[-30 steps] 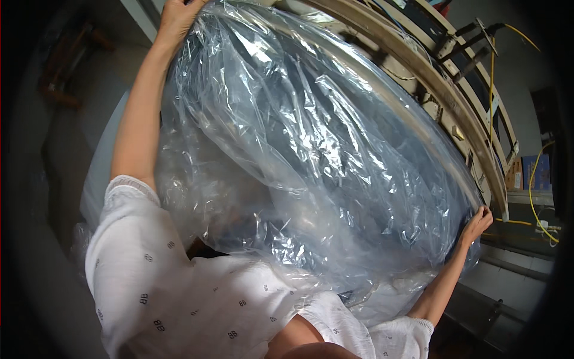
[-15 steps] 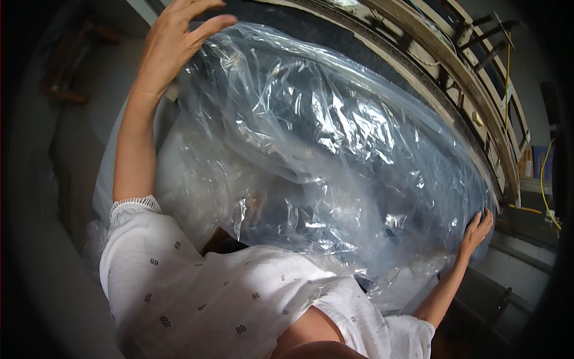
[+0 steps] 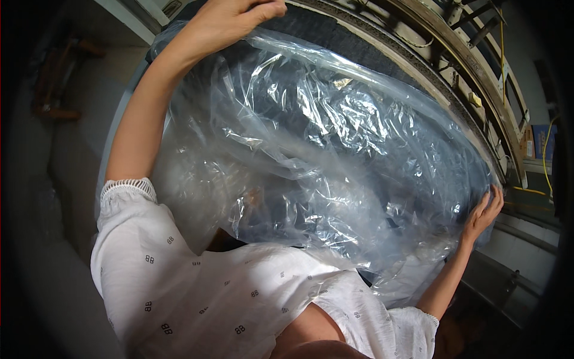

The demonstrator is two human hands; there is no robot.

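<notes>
A large sheet of clear plastic film (image 3: 335, 173), wrinkled and shiny, spreads over the dark work surface before me. My left hand (image 3: 242, 18) is at the far edge, above the film's upper left part. Its fingers are curled together and partly cut off by the picture's top; whatever they hold, if anything, is hidden. At the right end, my right hand (image 3: 483, 212) lies on the film's edge with its fingers stretched out. The film's near side bunches up against my white shirt.
Beyond the film runs a dark strip (image 3: 311, 25), then a curved machine frame (image 3: 478, 75) with rails and fittings. A yellow cable (image 3: 545, 158) hangs at the right beside a blue box (image 3: 543, 140). A brown wooden stool-like object (image 3: 60, 110) stands on the floor at left.
My left hand has moved right along the far edge, its fingers going from spread to curled together. My right hand has shifted slightly up, and the film's folds have changed.
</notes>
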